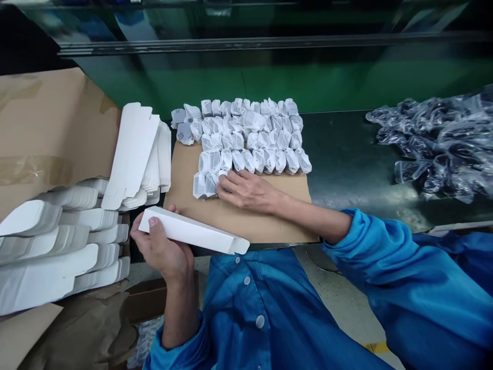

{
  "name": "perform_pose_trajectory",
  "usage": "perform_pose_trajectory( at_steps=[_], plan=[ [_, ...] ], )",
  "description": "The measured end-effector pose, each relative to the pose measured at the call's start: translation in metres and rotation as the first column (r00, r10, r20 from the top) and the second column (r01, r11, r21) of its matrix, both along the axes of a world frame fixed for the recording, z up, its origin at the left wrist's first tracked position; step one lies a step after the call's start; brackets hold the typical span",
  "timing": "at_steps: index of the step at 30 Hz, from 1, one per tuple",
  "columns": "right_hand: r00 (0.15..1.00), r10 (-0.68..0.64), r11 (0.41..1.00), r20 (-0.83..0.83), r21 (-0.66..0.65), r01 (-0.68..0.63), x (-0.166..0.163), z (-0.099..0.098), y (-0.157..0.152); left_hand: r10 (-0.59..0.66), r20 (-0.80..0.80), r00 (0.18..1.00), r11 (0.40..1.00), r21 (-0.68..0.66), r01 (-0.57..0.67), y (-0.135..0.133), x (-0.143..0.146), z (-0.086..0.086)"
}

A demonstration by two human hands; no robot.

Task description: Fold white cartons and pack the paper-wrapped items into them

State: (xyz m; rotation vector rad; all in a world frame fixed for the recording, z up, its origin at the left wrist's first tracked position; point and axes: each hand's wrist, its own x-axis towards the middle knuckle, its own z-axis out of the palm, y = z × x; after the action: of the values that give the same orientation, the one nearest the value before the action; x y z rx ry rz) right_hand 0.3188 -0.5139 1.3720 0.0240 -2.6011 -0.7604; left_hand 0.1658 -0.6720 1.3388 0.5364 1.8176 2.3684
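Note:
My left hand (164, 244) is closed around a long white cardboard box (192, 230), thumb on top. An end flap of the box stands open toward the lower right. Over the near row of small white-wrapped packets (254, 140), my right hand (246, 191) has its fingers curled onto a packet (222, 174). That packet is mostly hidden by the fingers. The packets stand in several rows on a brown cardboard sheet (254, 221); what they contain is hidden by the wrapping.
Flat white box blanks (131, 154) lean at the left, with several stacks of them (73, 241) beside a large brown carton (57, 123). Dark parts in clear plastic bags (442, 144) lie at the right on the dark green bench (339, 164).

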Motion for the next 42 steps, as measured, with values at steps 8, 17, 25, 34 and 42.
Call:
perform_pose_trajectory(
  at_steps=[8, 17, 25, 34, 42],
  plan=[
    [0.965, -0.216, 0.643, 0.15, -0.722, 0.256, 0.055, 0.026, 0.001, -0.039, -0.555, 0.831, 0.925, -0.336, -0.181, -0.002, -0.002, -0.008],
    [0.815, -0.572, 0.484, 0.096, -0.762, 0.429, 0.099, 0.012, -0.021, -0.76, -0.638, -0.127, 0.64, -0.768, 0.028, -0.033, -0.004, 0.003],
    [0.862, -0.49, 0.34, 0.132, -0.881, 0.328, 0.1, -0.004, -0.024, -0.766, -0.641, -0.049, 0.631, -0.735, -0.248, -0.01, 0.006, 0.014],
    [0.627, -0.775, 0.473, 0.075, -0.59, 0.655, 0.113, -0.008, -0.027, -0.81, -0.53, -0.249, 0.562, -0.824, -0.075, -0.001, 0.029, 0.021],
    [0.775, -0.6, 0.368, 0.2, -0.791, 0.489, 0.112, -0.003, -0.021, -0.783, -0.576, -0.233, 0.552, -0.817, 0.167, -0.007, 0.018, 0.021]
  ],
)
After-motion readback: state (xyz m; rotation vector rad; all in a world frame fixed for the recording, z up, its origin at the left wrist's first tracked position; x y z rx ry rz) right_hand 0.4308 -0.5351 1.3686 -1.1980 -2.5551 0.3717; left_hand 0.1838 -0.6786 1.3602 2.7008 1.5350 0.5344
